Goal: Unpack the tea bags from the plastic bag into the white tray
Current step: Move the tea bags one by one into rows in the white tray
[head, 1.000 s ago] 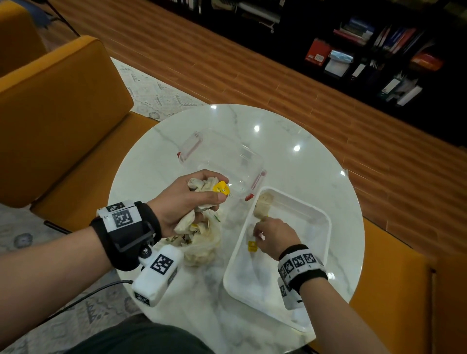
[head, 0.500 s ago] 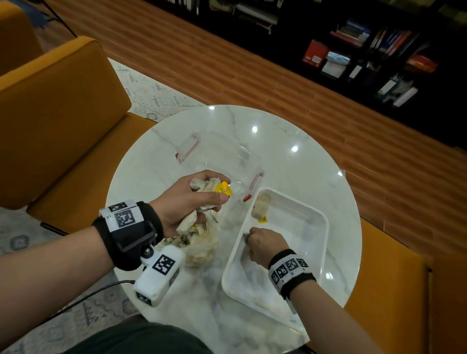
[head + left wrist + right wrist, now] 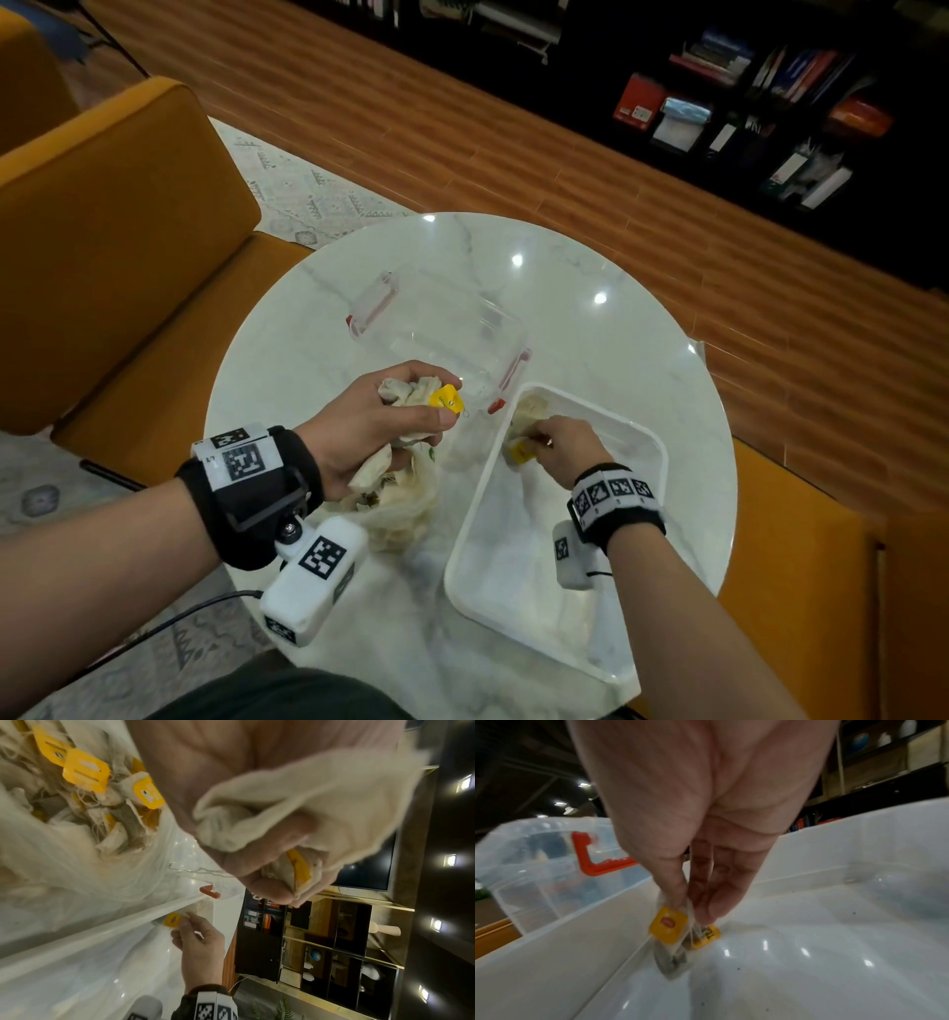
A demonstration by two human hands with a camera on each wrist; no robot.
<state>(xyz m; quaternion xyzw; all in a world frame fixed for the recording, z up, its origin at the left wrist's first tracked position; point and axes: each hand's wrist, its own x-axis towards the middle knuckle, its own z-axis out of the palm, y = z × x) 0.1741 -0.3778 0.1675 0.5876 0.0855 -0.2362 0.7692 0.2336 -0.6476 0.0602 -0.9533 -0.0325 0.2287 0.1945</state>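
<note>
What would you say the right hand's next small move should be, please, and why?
Probably let go of the tea bag. The right hand pinches it by its yellow tag, and its lower end already looks to touch the floor of the white tray near the wall. Releasing the grip would leave it there and free the hand for the bunch in the left hand.

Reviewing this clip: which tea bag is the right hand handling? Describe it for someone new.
On the round marble table, find the white tray. At its far left corner, the right hand pinches a tea bag with a yellow tag, unlike the bunch gripped by the left hand.
</note>
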